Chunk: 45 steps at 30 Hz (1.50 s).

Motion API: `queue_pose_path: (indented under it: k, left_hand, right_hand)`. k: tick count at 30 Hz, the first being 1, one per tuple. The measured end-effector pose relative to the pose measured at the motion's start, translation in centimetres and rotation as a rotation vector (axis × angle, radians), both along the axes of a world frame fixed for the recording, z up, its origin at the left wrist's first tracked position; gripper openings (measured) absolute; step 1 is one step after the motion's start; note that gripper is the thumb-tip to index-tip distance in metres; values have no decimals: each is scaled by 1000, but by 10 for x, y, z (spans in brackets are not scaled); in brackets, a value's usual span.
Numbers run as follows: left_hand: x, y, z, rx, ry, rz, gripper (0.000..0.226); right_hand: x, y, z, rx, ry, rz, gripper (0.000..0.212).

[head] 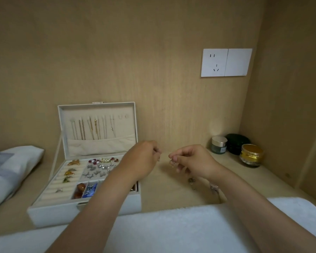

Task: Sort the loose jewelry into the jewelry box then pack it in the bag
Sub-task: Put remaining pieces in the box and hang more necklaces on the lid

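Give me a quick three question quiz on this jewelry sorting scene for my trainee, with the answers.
1. True or false: the jewelry box has its lid shut.
2. The necklaces hang: A in the lid, B on a stand, C in a drawer.
3. Fill in: the right hand pinches a small ___ jewelry piece.
Key: 1 false; 2 A; 3 gold.

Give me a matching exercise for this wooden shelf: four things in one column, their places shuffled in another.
1 white open jewelry box
2 gold-banded amber glass jar
3 dark green oval case
4 white wall socket plate

A on the back wall
B back right corner
C far left of the others
D frontmost on the right

Pairs: 1-C, 2-D, 3-B, 4-A
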<state>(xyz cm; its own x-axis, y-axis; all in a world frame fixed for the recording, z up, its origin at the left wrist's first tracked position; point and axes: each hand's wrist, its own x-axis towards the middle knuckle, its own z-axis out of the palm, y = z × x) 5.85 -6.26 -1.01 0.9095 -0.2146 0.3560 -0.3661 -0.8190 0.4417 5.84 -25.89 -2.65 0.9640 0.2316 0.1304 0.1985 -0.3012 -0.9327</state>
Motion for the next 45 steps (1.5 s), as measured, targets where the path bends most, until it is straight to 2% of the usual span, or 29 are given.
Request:
queue_pose_path:
  k: [3, 10, 14, 22, 28, 35, 40, 45]
  left_hand:
    - [-11, 34, 6, -33, -19, 30, 9]
    - [-32, 103, 5, -359, 10, 64, 16]
    - [-39, 127, -2, -471, 13, 68, 12]
    - [-40, 150, -14, -536, -2, 72, 16]
    - [-41, 151, -17, -520, -40, 76, 19]
    - [-46, 148, -15, -642, 40, 41, 22]
    - [-52, 143, -7, -850, 125, 29, 8]
    - [-54, 138, -5, -936, 163, 30, 5]
  right_hand:
    - [-1, 22, 12, -3, -15, 71, 13]
    - [-6, 83, 34, -88, -33, 283, 10]
    - [-9, 114, 42, -138, -44, 363, 9]
    - [-11, 154, 38, -183, -20, 436, 10]
    - [-11, 156, 30, -385, -92, 476, 7]
    - [-13, 156, 29, -451, -180, 453, 11]
    - [-4, 146, 38, -243, -229, 232, 11]
    - [-10, 149, 36, -29, -85, 292, 26]
